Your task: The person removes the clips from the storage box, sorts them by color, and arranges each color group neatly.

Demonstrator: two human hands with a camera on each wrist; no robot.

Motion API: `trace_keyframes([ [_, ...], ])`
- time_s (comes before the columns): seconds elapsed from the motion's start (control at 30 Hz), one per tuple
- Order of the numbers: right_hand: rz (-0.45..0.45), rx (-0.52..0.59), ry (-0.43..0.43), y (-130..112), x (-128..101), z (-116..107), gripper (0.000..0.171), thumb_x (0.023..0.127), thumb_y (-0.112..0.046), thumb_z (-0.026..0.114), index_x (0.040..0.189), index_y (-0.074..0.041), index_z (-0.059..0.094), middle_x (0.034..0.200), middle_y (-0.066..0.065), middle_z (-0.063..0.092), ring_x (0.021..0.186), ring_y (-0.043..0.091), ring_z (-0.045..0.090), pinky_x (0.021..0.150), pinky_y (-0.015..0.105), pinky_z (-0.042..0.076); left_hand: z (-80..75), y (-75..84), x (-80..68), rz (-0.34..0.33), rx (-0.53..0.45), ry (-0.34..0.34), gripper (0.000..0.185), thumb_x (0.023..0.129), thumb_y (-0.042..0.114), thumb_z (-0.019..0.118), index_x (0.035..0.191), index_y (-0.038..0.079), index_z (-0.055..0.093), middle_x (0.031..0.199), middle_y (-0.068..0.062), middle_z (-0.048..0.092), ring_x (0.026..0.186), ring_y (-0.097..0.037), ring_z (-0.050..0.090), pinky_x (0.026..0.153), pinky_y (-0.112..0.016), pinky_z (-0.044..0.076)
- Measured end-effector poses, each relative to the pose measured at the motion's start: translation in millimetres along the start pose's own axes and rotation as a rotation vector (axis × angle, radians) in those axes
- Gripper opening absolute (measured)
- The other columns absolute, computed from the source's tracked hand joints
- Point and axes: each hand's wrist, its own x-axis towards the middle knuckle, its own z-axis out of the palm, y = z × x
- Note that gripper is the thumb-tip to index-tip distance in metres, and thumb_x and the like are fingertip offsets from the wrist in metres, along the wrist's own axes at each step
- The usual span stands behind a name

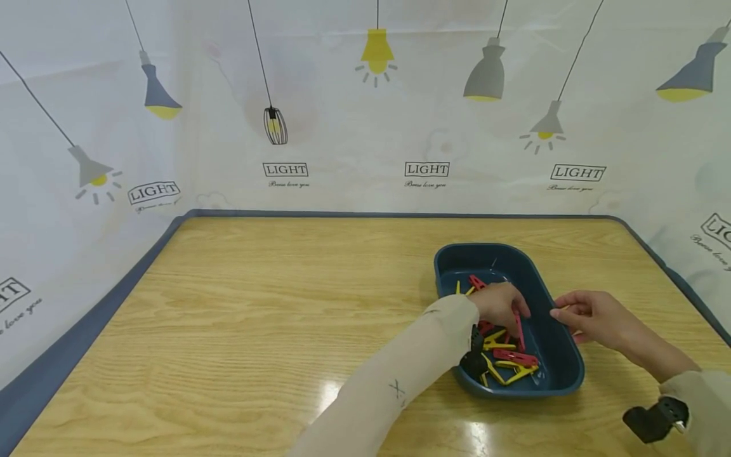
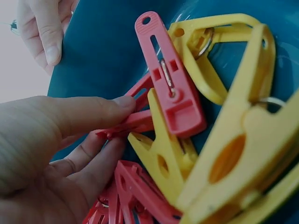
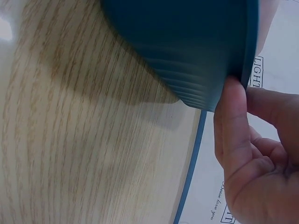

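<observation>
- The left hand [image 1: 499, 304] reaches into the blue tray [image 1: 562, 371] and pinches a red clothespin [image 1: 519, 330] between thumb and fingers.
- The right hand [image 1: 594, 315] grips the tray's right rim.
- Red and yellow clothespins [image 1: 508, 365] lie piled in the tray on the wooden surface [image 1: 257, 317].
- The backdrop [image 1: 342, 127] behind reads "LIGHT" repeatedly.

My left hand [image 1: 501, 304] reaches in from the lower middle, forearm sleeved, thumb and fingers [image 2: 100, 109] curled in a pinch. My right hand [image 1: 591, 315] lies further right, palm inward, its thumb [image 3: 232, 116] and fingers closed in a pinch.
</observation>
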Motion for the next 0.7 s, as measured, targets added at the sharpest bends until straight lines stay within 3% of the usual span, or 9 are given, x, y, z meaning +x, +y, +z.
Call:
trace_keyframes([
  [0.23,0.014,0.006,-0.003,0.6,-0.8,0.8,0.053,0.091,-0.029,0.049,0.118,0.015,0.04,0.084,0.007,0.059,0.072,0.017,0.058,0.061,0.031,0.051,0.9,0.8,-1.1,-0.025,-0.064,0.028,0.033,0.07,0.009,0.075,0.102,0.014,0.065,0.081,0.008,0.056,0.069,-0.004,0.05,0.059,-0.014,0.041],
  [0.53,0.001,0.006,0.006,1.4,-1.5,1.9,0.052,0.091,-0.029,0.049,0.117,0.015,0.04,0.085,0.008,0.059,0.071,0.018,0.058,0.061,0.031,0.051,-4.2,3.2,-7.2,0.0,-0.081,0.111,0.022,0.072,0.009,0.073,0.091,0.013,0.066,0.071,0.007,0.055,0.063,-0.006,0.051,0.054,-0.017,0.042],
  [0.7,-0.002,0.004,0.005,1.2,-0.5,1.2,0.052,0.091,-0.029,0.049,0.117,0.015,0.04,0.084,0.008,0.059,0.071,0.018,0.058,0.061,0.032,0.052,-8.9,4.6,-7.1,0.002,-0.155,0.143,0.019,0.073,0.006,0.072,0.09,0.013,0.066,0.071,0.007,0.056,0.063,-0.005,0.053,0.054,-0.017,0.043],
])
